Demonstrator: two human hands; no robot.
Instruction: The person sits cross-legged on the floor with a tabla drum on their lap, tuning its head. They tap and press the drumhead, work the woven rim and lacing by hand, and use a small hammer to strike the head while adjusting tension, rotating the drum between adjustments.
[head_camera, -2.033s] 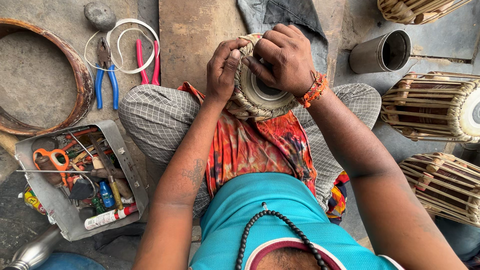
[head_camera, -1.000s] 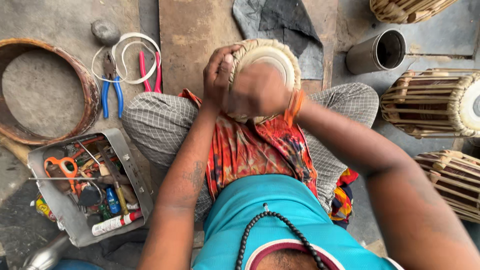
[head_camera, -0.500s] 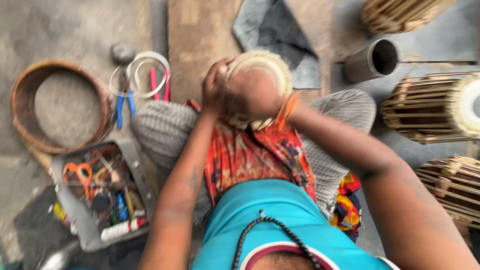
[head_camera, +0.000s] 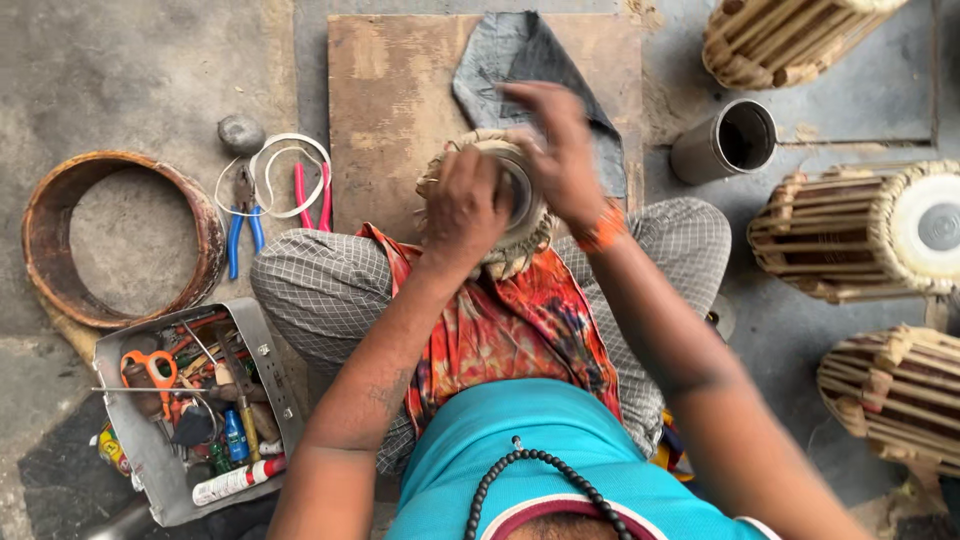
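Right hand (head_camera: 560, 150) lifted, fingers spread, left hand (head_camera: 465, 205) fingers gripping drum (head_camera: 500, 250)

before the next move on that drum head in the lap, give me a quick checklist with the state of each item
1. Left hand grips the braided drum head: ok.
2. Right hand placed on it: cannot tell, blurred.
3. Drum head rests on the orange cloth over the lap: ok.
4. Pliers beside the left knee: ok.
5. Tool tray by the left side: ok.
6. Wooden board ahead, partly covered by grey cloth: ok.
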